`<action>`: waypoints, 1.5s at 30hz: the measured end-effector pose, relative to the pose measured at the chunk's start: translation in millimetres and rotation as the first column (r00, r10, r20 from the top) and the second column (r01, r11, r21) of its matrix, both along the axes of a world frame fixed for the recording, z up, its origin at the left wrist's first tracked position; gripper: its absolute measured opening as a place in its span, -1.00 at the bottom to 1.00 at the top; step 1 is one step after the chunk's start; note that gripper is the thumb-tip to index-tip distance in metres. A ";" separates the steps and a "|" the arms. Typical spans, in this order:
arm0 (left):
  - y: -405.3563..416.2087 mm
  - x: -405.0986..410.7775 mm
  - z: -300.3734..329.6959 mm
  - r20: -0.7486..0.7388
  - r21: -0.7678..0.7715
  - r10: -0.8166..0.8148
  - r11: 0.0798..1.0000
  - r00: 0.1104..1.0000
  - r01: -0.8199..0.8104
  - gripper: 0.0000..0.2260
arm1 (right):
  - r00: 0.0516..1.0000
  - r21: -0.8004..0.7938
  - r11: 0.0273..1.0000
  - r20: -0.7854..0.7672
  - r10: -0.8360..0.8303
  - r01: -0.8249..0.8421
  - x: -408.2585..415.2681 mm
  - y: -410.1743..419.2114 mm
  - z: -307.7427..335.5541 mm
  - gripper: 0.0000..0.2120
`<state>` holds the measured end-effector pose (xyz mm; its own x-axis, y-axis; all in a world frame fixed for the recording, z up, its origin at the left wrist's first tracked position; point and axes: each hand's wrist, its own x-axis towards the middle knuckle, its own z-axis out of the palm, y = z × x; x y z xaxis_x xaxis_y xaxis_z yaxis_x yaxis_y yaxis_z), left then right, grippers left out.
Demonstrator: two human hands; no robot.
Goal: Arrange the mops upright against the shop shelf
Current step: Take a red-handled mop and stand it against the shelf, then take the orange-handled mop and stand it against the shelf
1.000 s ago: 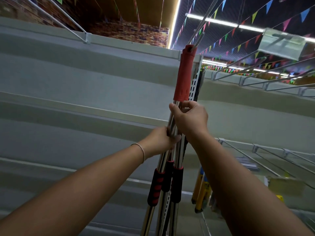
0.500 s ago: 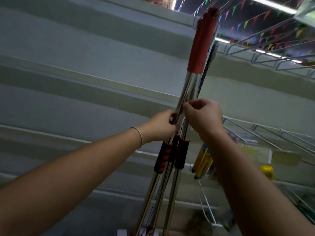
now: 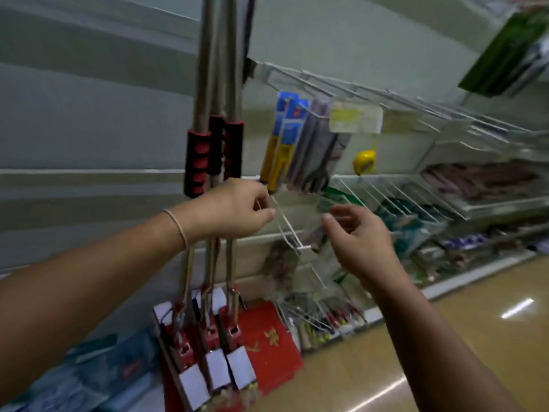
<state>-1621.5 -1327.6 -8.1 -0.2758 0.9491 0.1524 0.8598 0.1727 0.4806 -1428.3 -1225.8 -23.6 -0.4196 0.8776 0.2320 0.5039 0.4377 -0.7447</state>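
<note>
The grey shop shelf [image 3: 89,120] fills the view from nine to twelve o'clock, and the mops [image 3: 218,84] stand near upright against it at centre: three steel poles side by side, each with a red and black foam grip [image 3: 197,163], and their red and white heads [image 3: 208,352] are bunched together low at six o'clock.

The step in hand looks like the last settling of the bunch. The left hand [image 3: 234,212] sits at the poles just under the foam grips, fingers curled forward; whether it actually grips a pole or only steadies them I cannot tell, since the hand hides the contact. The right hand [image 3: 359,236], at three o'clock of the left, is clear of the poles with fingers loosely spread and nothing in it. The two hands are apart.

Next move, by my judgement: let go gently and check that the poles stay leaning, or nudge the heads so they sit square.

In the way on the right are white wire racks [image 3: 386,96] jutting out from the shelf, with hanging packets [image 3: 285,138] just beside the poles and a yellow tag [image 3: 364,162] further along. A red packet [image 3: 267,346] leans beside the heads; a sliding pole could catch either.
</note>
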 end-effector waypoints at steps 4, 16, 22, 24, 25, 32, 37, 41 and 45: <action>38.0 46.8 2.3 -0.005 -0.005 -0.123 0.992 0.992 0.123 -0.79 | 0.989 0.000 0.991 0.062 -0.133 0.133 78.3 25.5 -0.7 -0.69; 199.7 287.2 -22.5 -0.073 -0.198 -0.409 0.900 0.909 0.389 -0.60 | 0.892 -0.141 0.887 0.179 -0.414 0.440 345.7 106.7 -17.8 -0.49; 286.9 421.1 -29.3 -0.096 -0.120 -0.474 0.878 0.875 0.463 -0.61 | 0.804 -0.136 0.801 0.240 -0.544 0.582 483.5 143.0 -11.8 -0.46; 310.5 458.1 -29.1 -0.082 -0.110 -0.487 0.871 0.869 0.478 -0.61 | 0.767 -0.148 0.762 0.268 -0.583 0.631 523.5 152.7 -11.5 -0.45; 321.5 475.1 -27.7 -0.072 -0.104 -0.496 0.866 0.865 0.489 -0.60 | 0.747 -0.144 0.744 0.285 -0.600 0.653 541.6 157.5 -11.8 -0.45; 386.4 570.8 -29.6 -0.071 -0.044 -0.611 0.791 0.788 0.610 -0.71 | 0.613 -0.098 0.617 0.308 -0.728 0.781 633.0 184.9 -24.9 -0.45; 448.3 618.7 -54.4 -0.023 -0.026 -0.689 0.725 0.725 0.688 -0.52 | 0.532 -0.103 0.528 0.306 -0.790 0.843 682.8 216.9 -44.3 -0.45; 507.3 654.1 -73.0 -0.014 -0.018 -0.750 0.661 0.661 0.750 -0.55 | 0.438 -0.089 0.434 0.329 -0.837 0.896 711.0 259.0 -59.2 -0.46; 582.0 679.2 -82.0 0.048 -0.040 -0.766 0.640 0.641 0.767 -0.55 | 0.369 -0.110 0.353 0.306 -0.877 0.929 729.5 319.9 -69.6 -0.49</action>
<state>-942.3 -745.6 -90.1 0.5514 0.8281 0.1011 0.6837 -0.5180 0.5141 -698.8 -905.9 -93.2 0.6579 0.7531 -0.0055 0.6014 -0.5297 -0.5981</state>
